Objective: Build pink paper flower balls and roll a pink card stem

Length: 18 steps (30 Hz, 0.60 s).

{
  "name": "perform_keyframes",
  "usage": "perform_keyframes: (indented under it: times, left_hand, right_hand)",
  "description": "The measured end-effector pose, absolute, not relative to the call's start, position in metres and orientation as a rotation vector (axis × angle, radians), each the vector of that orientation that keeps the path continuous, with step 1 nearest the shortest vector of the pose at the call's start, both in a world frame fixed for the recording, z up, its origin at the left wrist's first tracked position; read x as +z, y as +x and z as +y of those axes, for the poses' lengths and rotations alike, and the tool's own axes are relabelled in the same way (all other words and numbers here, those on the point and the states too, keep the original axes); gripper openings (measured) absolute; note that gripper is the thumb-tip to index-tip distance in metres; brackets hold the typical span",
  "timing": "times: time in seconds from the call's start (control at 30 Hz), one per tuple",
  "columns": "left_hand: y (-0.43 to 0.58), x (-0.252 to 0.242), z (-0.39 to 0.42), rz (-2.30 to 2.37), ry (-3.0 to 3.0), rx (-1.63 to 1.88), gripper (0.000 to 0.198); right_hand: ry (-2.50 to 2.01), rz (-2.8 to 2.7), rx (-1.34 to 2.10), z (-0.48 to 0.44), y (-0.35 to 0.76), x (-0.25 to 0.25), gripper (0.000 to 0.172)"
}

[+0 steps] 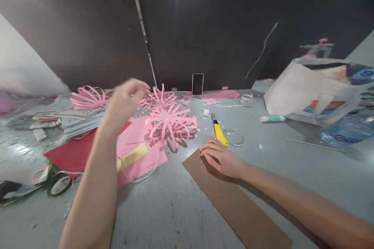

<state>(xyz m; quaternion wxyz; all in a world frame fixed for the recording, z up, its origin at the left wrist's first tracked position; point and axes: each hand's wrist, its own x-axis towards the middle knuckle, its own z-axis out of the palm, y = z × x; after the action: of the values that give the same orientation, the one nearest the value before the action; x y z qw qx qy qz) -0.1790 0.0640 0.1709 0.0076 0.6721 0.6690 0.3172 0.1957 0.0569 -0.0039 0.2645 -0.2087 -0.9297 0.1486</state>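
Matte, near-black panels (216, 27) rise upright beyond the fingers of both hands, split by a pale, ragged seam. Below them spreads a smooth grey tabletop (163, 210), scuffed and dotted with paper scraps.

Under the right hand (219, 157) lies a long, flat strip of brown cardboard (242, 210), straight-edged and plain. The right fingers bend loosely over its far end, close together, touching it; whether they grip anything beneath cannot be told. From those fingertips the board runs back under the palm toward the viewer.

Just beyond the right fingers lies a cutter with a glossy yellow handle (220, 132), its dark end pointing away; beside it, to their right, sits a thin pale ring (234, 137).

The left hand (130, 92) is raised, slightly blurred, its fingers half curled with the tips turned right; whether they pinch anything cannot be made out. Just right of and below these fingertips stands a springy pink paper-strip ball (168, 118), its narrow loops arching from a flat centre. Another pink looped shape (89, 98) rests left of the left fingers. Nearer the viewer than the left fingertips are flat pink sheets (134, 134) crossed by a pale yellow strip (137, 154).
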Motion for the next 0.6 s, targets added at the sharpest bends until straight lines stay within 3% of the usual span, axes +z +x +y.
perform_keyframes:
  times: [0.1, 0.2, 0.43, 0.6]
  left_hand:
    - [-0.178, 0.136, 0.09, 2.077, 2.04, 0.511, 0.036]
    - [-0.175, 0.103, 0.11, 1.952, 2.028, 0.107, 0.054]
    - [-0.157, 0.086, 0.113, 2.068, 2.152, 0.156, 0.076]
    - [-0.149, 0.079, 0.113, 2.135, 2.395, 0.335, 0.053]
  right_hand:
    - [-0.546, -2.511, 0.387, 0.058, 0.197, -0.006, 0.02]
    - [-0.559, -2.505, 0.388, 0.057, 0.197, -0.006, 0.02]
    - [-0.567, -2.5, 0.404, 0.055, 0.196, -0.001, 0.022]
    - [-0.573, -2.499, 0.417, 0.056, 0.196, -0.001, 0.023]
